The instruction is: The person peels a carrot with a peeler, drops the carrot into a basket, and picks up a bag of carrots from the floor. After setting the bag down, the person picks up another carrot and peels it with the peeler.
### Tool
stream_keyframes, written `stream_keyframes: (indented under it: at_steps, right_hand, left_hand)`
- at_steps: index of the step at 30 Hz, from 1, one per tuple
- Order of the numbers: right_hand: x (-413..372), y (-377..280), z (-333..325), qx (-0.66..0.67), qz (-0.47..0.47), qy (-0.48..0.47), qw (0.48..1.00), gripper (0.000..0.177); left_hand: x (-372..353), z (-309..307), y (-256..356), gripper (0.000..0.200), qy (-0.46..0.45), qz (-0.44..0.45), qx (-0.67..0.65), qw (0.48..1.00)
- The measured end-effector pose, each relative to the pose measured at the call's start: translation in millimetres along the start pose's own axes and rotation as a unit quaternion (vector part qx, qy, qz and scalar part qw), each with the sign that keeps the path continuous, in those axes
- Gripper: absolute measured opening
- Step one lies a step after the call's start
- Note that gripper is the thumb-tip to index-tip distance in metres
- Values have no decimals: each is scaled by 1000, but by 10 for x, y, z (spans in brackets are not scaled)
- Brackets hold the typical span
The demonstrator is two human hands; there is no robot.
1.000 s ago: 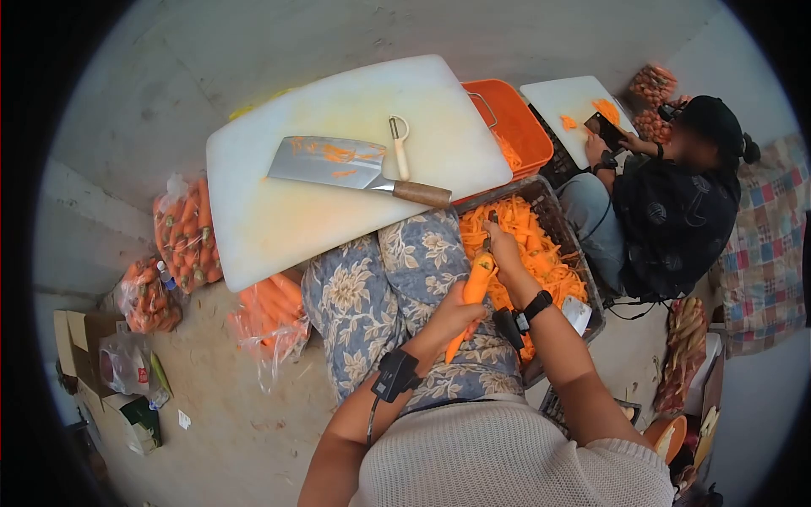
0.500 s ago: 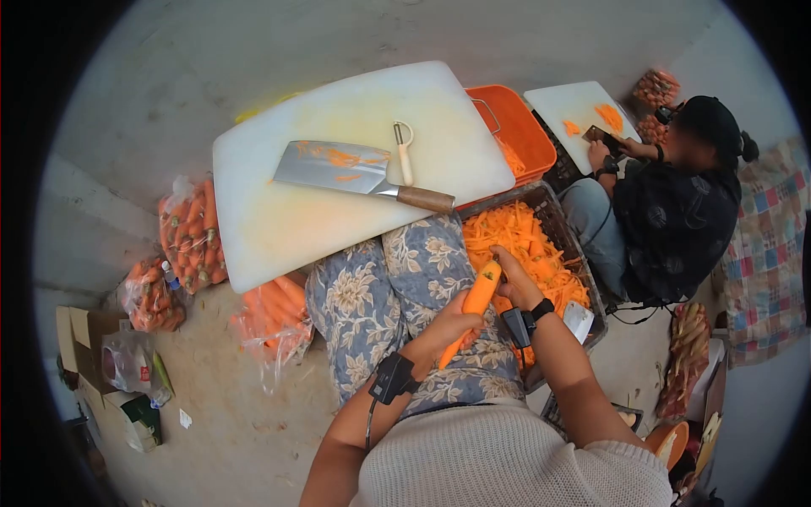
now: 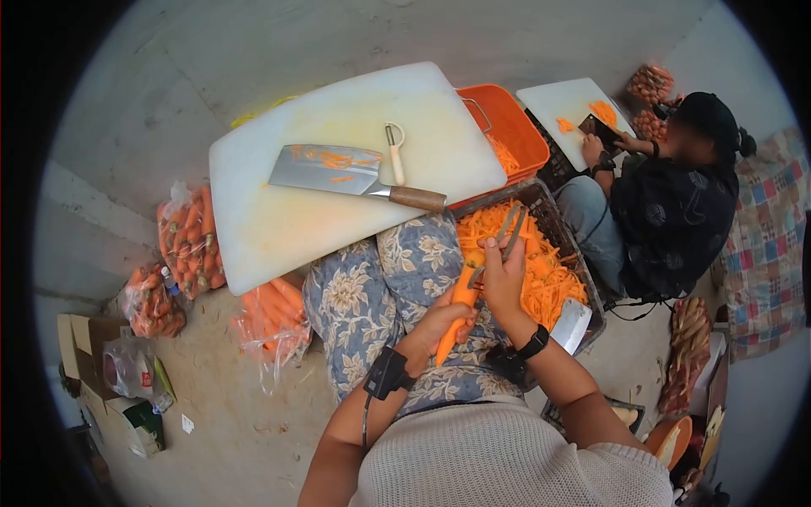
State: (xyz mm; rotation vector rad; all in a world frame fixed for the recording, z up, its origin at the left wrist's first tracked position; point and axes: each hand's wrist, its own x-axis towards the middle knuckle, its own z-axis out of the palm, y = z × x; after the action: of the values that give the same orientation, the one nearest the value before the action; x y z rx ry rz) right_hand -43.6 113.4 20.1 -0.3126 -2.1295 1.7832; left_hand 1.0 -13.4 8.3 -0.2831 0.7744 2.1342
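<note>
My left hand (image 3: pixel 446 324) is closed around the lower part of a carrot (image 3: pixel 464 292), which is tilted over my lap with its stem end up. In my closed right hand (image 3: pixel 504 277) is a metal peeler (image 3: pixel 512 224); its forked end sticks up past my fingers, and a dark part of it lies at the carrot's side. Orange peelings (image 3: pixel 541 283) fill the dark crate (image 3: pixel 593 297) beside my knee. A cleaver (image 3: pixel 325 169) with carrot scraps on its blade lies on the white cutting board (image 3: pixel 253 220), alongside a second peeler (image 3: pixel 396 160) with a pale handle.
Behind the crate stands an orange bin (image 3: pixel 498 110). At right, a seated person (image 3: pixel 676 203) works with a knife on another board (image 3: pixel 549 97). Bagged carrots (image 3: pixel 190 241) rest at left, more (image 3: pixel 274 313) near my knees. A metal blade (image 3: pixel 571 325) leans on the crate's near side.
My right hand has turned and its peeler now shows above the fingers. The carrot has shifted slightly left and stands steeper, still in my left hand. The camera view has shifted slightly.
</note>
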Motion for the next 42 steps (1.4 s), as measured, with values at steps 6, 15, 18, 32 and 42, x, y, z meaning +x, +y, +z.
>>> stream_keyframes:
  at_steps: [6, 15, 18, 32, 42]
  right_hand:
    - [-22, 62, 182, -52, 55, -33, 997, 29]
    - [290, 158, 112, -115, 81, -51, 989, 35]
    - [428, 280, 31, -124, 111, -100, 981, 35]
    - [578, 367, -119, -51, 348, -297, 888, 35]
    - [430, 227, 2, -90, 103, -58, 989, 38]
  left_hand:
    - [9, -6, 5, 41, 4, 9, 5, 1000]
    - [45, 29, -17, 47, 30, 2, 65, 997]
    - [80, -7, -59, 51, 33, -2, 123, 992]
    - [66, 44, -43, 53, 28, -10, 171, 985]
    - [93, 34, -27, 48, 40, -14, 155, 987]
